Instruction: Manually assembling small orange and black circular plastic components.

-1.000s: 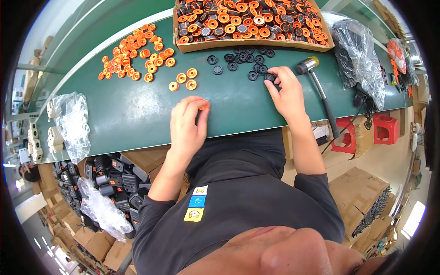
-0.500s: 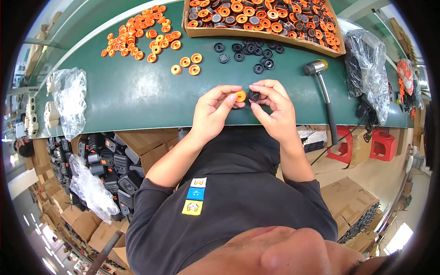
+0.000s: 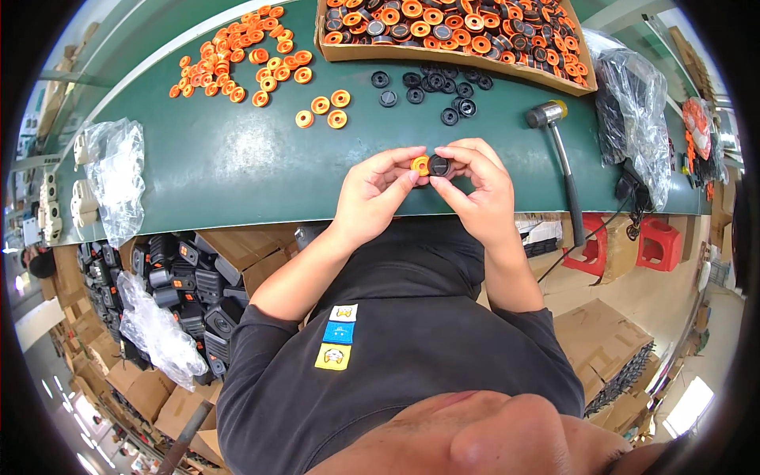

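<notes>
Near the front edge of the green table, my left hand (image 3: 377, 194) pinches an orange plastic ring (image 3: 419, 165) between thumb and fingers. My right hand (image 3: 477, 188) grips a round black cap (image 3: 438, 165), its flat face turned up. Ring and cap meet edge to edge, the cap on the right; whether they are joined I cannot tell. Beyond my hands lie several loose orange rings (image 3: 320, 104), with a larger pile of orange rings (image 3: 226, 59) farther left. Several black caps (image 3: 450, 116) are scattered ahead of my right hand.
A cardboard box (image 3: 443, 56) full of orange-and-black pieces stands at the back. To the right lies a mallet (image 3: 564, 150), its handle reaching past the table's edge, beside clear plastic bags (image 3: 637, 111). Another plastic bag (image 3: 117, 178) lies left. Below are black parts (image 3: 170, 277) and red stools (image 3: 659, 247).
The orange ring and black cap, apart before, have come together. The cap has tilted so its flat face shows. My view has shifted slightly.
</notes>
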Motion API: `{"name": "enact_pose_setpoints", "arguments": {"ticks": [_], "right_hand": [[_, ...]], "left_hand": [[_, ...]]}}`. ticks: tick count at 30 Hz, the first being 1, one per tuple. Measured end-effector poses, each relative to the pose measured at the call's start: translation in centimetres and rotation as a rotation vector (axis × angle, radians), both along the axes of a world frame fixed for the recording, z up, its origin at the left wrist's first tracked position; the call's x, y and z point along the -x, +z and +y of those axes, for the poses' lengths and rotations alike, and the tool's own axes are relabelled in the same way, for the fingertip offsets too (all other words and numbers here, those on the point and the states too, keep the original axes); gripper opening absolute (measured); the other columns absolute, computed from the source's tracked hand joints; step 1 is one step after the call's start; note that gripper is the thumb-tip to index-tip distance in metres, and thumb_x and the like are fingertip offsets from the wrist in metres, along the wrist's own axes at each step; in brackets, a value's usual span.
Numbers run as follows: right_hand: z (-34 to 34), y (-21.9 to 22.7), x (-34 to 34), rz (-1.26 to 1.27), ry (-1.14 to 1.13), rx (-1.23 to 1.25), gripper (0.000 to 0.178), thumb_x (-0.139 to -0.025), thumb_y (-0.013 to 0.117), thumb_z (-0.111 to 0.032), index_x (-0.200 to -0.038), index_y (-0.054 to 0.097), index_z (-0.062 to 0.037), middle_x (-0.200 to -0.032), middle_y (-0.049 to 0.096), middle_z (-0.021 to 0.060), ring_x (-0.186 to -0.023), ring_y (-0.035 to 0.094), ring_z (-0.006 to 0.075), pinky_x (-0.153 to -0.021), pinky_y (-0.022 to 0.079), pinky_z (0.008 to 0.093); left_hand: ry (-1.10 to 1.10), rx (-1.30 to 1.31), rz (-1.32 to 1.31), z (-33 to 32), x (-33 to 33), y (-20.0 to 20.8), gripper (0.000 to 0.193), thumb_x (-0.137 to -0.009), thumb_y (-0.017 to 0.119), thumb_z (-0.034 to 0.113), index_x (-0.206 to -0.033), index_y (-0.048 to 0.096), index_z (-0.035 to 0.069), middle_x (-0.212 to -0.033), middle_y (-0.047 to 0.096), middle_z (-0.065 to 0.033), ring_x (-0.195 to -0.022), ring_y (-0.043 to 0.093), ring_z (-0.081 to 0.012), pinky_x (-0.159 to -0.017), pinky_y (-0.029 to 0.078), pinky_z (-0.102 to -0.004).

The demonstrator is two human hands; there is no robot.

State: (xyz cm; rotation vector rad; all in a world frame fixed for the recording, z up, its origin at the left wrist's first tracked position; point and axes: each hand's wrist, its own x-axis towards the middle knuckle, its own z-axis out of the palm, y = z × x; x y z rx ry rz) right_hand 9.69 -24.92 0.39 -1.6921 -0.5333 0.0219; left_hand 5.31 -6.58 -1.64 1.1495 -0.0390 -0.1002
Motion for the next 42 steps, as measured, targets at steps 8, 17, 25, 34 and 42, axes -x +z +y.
{"name": "enact_pose_setpoints", "arguments": {"ticks": [8,17,25,34,42], "right_hand": [[0.8,1.4,0.0,-0.115,-0.006,0.124,0.036,-0.077,0.076,0.005,-0.112,0.069,-0.0013,-0.104,0.064,0.0103,-0.087,0.065,0.0172,-0.074,0.056,0.0284],[1.3,1.6,-0.1,-0.273,-0.033,0.285,0.035,-0.075,0.078,0.000,-0.109,0.070,-0.0013,-0.098,0.065,0.0110,-0.086,0.066,0.0259,-0.073,0.055,0.0340],[1.7,2.1,0.0,-0.338,-0.073,0.336,0.031,-0.077,0.077,-0.002,-0.107,0.070,-0.0010,-0.096,0.065,0.0115,-0.082,0.066,0.0270,-0.070,0.054,0.0345],[2.0,2.0,-0.3,-0.376,-0.072,0.357,0.028,-0.076,0.077,-0.002,-0.103,0.070,-0.0008,-0.095,0.064,0.0111,-0.079,0.066,0.0275,-0.067,0.054,0.0353],[2.1,1.7,-0.3,-0.388,-0.087,0.361,0.029,-0.077,0.078,-0.004,-0.104,0.070,-0.0010,-0.096,0.064,0.0109,-0.079,0.066,0.0268,-0.067,0.055,0.0352]], "left_hand": [[-0.018,-0.013,-0.001,0.3,-0.1,0.3,0.033,-0.099,0.055,-0.003,-0.132,0.057,-0.006,-0.121,0.067,-0.0149,-0.110,0.065,-0.0193,-0.097,0.053,-0.0331],[-0.013,-0.001,0.027,0.4,0.1,0.0,0.035,-0.098,0.056,-0.004,-0.133,0.057,-0.006,-0.126,0.064,-0.0152,-0.115,0.062,-0.0191,-0.099,0.052,-0.0338],[-0.009,-0.005,-0.015,0.4,0.3,-0.4,0.036,-0.098,0.054,-0.005,-0.134,0.055,-0.008,-0.124,0.065,-0.0159,-0.115,0.063,-0.0208,-0.100,0.051,-0.0344],[0.016,0.044,-0.039,0.3,0.3,-0.6,0.040,-0.099,0.052,-0.005,-0.138,0.052,-0.005,-0.123,0.066,-0.0138,-0.113,0.063,-0.0171,-0.099,0.050,-0.0307],[0.028,0.025,-0.046,0.1,0.3,-0.5,0.040,-0.099,0.052,-0.006,-0.139,0.051,-0.005,-0.124,0.066,-0.0135,-0.113,0.063,-0.0161,-0.099,0.050,-0.0295]]}}
